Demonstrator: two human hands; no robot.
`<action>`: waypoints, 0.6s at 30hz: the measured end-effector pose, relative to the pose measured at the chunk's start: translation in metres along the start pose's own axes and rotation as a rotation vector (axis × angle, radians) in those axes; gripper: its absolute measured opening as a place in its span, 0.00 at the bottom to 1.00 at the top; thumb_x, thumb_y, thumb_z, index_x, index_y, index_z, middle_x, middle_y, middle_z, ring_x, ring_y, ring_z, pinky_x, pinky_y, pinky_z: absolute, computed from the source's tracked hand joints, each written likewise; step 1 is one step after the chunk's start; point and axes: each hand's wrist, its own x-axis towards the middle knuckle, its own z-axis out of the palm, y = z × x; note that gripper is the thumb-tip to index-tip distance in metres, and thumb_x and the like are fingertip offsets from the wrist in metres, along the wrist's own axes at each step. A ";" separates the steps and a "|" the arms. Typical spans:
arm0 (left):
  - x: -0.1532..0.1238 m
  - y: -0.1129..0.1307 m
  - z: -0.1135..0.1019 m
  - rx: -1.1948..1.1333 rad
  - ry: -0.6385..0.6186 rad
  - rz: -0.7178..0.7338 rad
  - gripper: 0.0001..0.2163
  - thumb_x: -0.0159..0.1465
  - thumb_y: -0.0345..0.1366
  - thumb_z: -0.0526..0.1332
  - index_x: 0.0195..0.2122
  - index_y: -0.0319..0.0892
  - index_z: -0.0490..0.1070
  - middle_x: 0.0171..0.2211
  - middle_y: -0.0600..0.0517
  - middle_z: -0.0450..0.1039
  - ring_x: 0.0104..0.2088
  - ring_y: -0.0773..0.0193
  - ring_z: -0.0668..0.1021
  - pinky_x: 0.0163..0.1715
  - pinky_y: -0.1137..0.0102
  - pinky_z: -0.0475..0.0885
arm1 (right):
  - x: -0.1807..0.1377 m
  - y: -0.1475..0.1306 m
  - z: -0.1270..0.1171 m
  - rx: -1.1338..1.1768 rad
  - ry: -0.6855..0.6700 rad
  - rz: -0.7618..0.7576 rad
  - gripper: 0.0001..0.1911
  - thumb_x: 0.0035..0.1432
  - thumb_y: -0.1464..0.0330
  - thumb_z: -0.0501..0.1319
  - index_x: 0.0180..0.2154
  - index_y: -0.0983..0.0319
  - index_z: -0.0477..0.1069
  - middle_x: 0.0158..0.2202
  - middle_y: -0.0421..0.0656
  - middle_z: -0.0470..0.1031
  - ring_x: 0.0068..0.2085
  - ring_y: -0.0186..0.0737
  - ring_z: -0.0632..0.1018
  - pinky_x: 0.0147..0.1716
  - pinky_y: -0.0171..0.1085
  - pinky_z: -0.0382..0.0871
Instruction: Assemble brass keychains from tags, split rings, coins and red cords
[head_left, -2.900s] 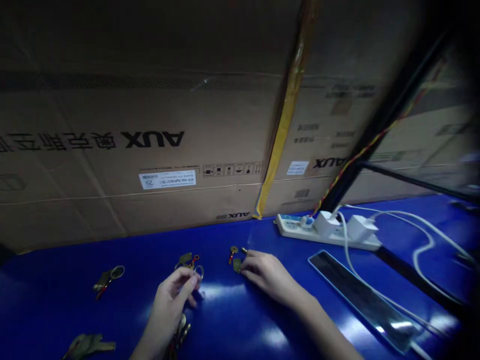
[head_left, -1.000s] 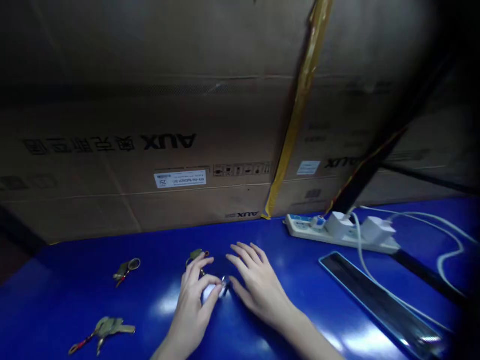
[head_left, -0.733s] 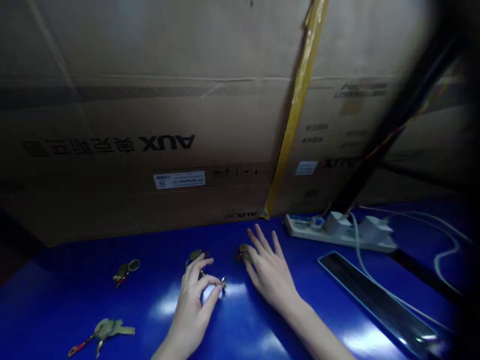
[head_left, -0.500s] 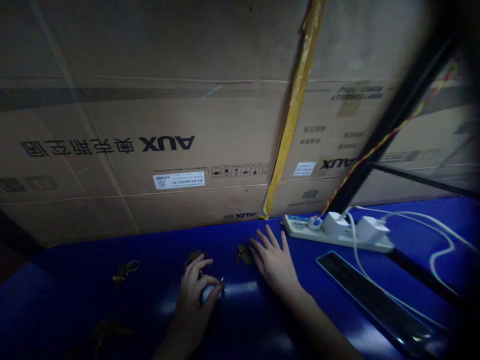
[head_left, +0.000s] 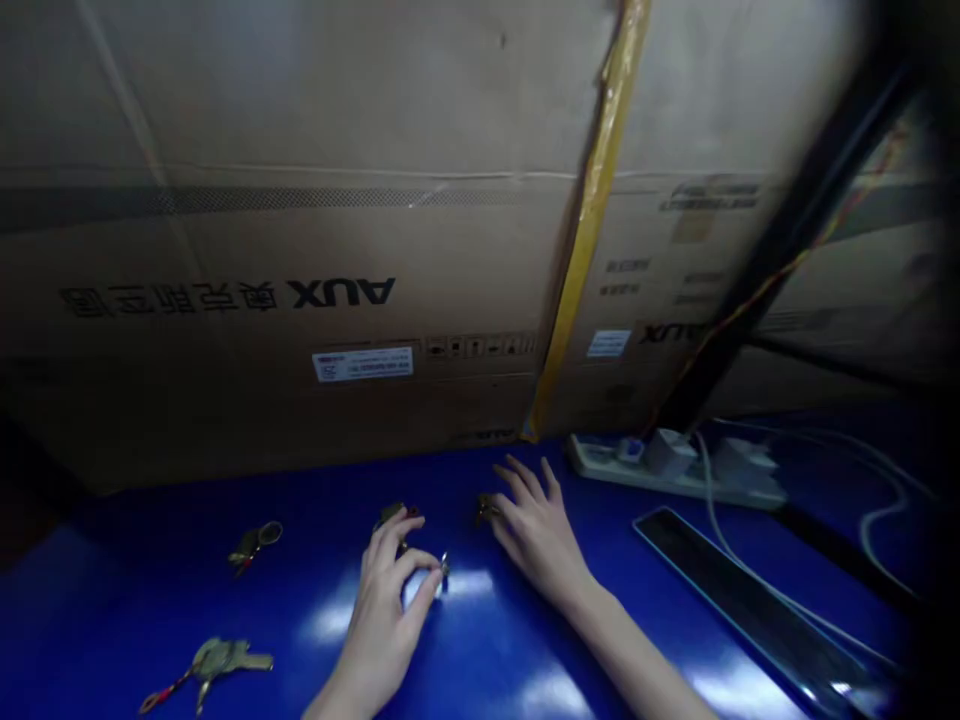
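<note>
Cardboard carton (head_left: 225, 120) printed AUX; hands apart, left hand (head_left: 382, 600) at key ring (head_left: 445, 567), right hand (head_left: 536, 535) beside brass key (head_left: 486, 508).

Deep-blue counter (head_left: 112, 620): smooth, high gloss, strong glare; base material hard to tell in this light. Brass-coloured metal keys (head_left: 225, 657): satin sheen, with thin red cord (head_left: 161, 694). Brown corrugated cardboard cartons (head_left: 225, 110): matt, slightly rough paper. Yellow packing tape (head_left: 592, 240): shiny plastic film. White moulded-plastic power strip (head_left: 600, 457): smooth, low sheen. Flat dark glass-faced panel (head_left: 750, 600): glossy, with a thin pale-blue edge.
</note>
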 end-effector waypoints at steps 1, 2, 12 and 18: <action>0.000 0.000 0.000 0.001 0.004 -0.001 0.07 0.64 0.35 0.57 0.34 0.47 0.75 0.55 0.46 0.66 0.61 0.48 0.60 0.57 0.46 0.60 | 0.000 -0.002 -0.002 0.038 0.012 -0.018 0.08 0.57 0.71 0.59 0.38 0.59 0.75 0.55 0.50 0.70 0.62 0.54 0.61 0.61 0.63 0.42; 0.000 0.000 0.000 0.004 0.004 -0.003 0.07 0.64 0.35 0.57 0.34 0.47 0.75 0.55 0.46 0.66 0.61 0.49 0.60 0.56 0.46 0.60 | 0.000 -0.004 -0.005 0.079 0.022 -0.033 0.08 0.57 0.71 0.59 0.38 0.58 0.75 0.55 0.49 0.69 0.62 0.54 0.61 0.61 0.63 0.44; -0.002 -0.005 0.008 0.051 0.043 0.009 0.06 0.63 0.34 0.58 0.35 0.47 0.76 0.55 0.47 0.66 0.61 0.48 0.61 0.56 0.45 0.61 | -0.002 -0.028 -0.020 0.542 0.001 -0.087 0.07 0.59 0.66 0.62 0.39 0.53 0.77 0.63 0.46 0.59 0.64 0.55 0.56 0.59 0.60 0.53; -0.004 -0.002 0.010 0.028 0.038 0.020 0.06 0.64 0.33 0.58 0.37 0.47 0.75 0.56 0.47 0.64 0.61 0.49 0.61 0.57 0.44 0.59 | -0.005 -0.039 -0.018 0.711 -0.084 -0.051 0.07 0.59 0.64 0.63 0.40 0.53 0.78 0.64 0.44 0.56 0.65 0.54 0.54 0.60 0.57 0.54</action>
